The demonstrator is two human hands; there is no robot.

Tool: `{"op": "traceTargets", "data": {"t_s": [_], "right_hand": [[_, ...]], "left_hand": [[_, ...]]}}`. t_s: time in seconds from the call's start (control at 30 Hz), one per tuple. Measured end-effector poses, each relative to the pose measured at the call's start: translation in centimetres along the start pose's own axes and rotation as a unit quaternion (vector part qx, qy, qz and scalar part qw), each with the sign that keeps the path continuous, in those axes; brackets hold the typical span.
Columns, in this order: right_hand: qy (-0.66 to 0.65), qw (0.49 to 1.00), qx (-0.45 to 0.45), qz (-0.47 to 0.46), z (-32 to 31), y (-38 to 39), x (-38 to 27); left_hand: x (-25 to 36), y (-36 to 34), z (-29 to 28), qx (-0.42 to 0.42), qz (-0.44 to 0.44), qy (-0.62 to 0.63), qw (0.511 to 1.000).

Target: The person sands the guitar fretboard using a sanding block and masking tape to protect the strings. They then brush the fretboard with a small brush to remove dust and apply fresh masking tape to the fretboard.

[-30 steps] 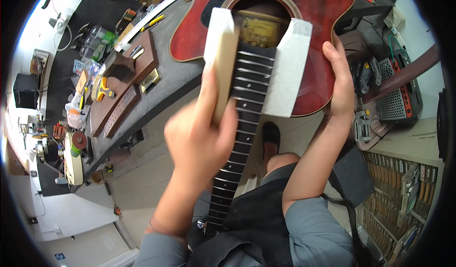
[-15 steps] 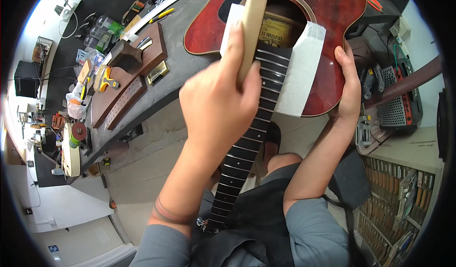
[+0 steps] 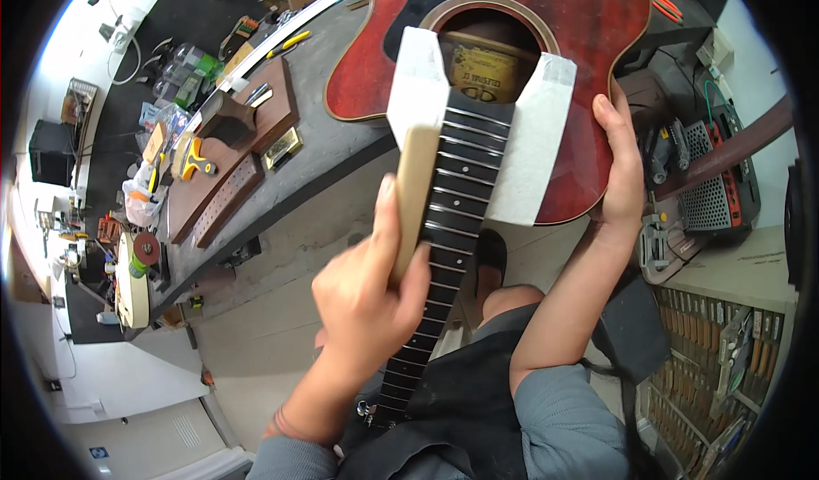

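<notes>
A red acoustic guitar [image 3: 589,45] lies with its body on the workbench and its dark fretted neck [image 3: 448,224] running down toward my lap. White paper [image 3: 533,151] covers the body on both sides of the neck, beside the sound hole. My left hand [image 3: 367,296] grips a long flat wooden block [image 3: 415,186] and holds it against the left edge of the fretboard. Fingers flat, my right hand [image 3: 623,160] rests on the guitar body's right edge, steadying it.
The grey workbench [image 3: 341,151] at the left carries wooden boards, a yellow-handled tool [image 3: 194,157], bottles and small tools. To the right stand a perforated metal case [image 3: 712,194] and racks of tools [image 3: 725,352]. Below me is a pale floor.
My left hand has slid down the neck toward me with the wooden block, from near the sound hole to the lower frets. The right hand has stayed on the guitar body.
</notes>
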State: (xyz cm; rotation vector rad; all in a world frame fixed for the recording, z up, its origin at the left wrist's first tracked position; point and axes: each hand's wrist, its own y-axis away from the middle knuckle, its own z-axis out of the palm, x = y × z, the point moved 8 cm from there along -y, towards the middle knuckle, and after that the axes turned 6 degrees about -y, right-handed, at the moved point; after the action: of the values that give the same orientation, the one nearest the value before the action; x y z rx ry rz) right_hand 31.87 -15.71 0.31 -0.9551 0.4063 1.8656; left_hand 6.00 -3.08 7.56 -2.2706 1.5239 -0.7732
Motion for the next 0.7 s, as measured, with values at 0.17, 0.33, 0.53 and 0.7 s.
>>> {"op": "traceTargets", "data": {"t_s": [0.17,0.33,0.53,0.7], "right_hand": [[-0.005,1.000,-0.006,0.009,0.0,0.1,0.6],[-0.011,1.000,0.005,0.009,-0.3,0.0,0.1],[-0.001,1.000,-0.004,0.003,-0.2,-0.1,0.6],[-0.016,1.000,-0.007,0.006,-0.5,0.0,0.2]], "left_hand": [[0.8,-6.4,0.6,0.024,-0.009,-0.054,0.998],[0.2,-1.7,0.3,0.015,0.000,-0.014,1.000],[0.6,-4.7,0.4,0.039,-0.007,-0.048,0.998],[0.7,-3.0,0.4,0.004,-0.014,-0.025,1.000]]}}
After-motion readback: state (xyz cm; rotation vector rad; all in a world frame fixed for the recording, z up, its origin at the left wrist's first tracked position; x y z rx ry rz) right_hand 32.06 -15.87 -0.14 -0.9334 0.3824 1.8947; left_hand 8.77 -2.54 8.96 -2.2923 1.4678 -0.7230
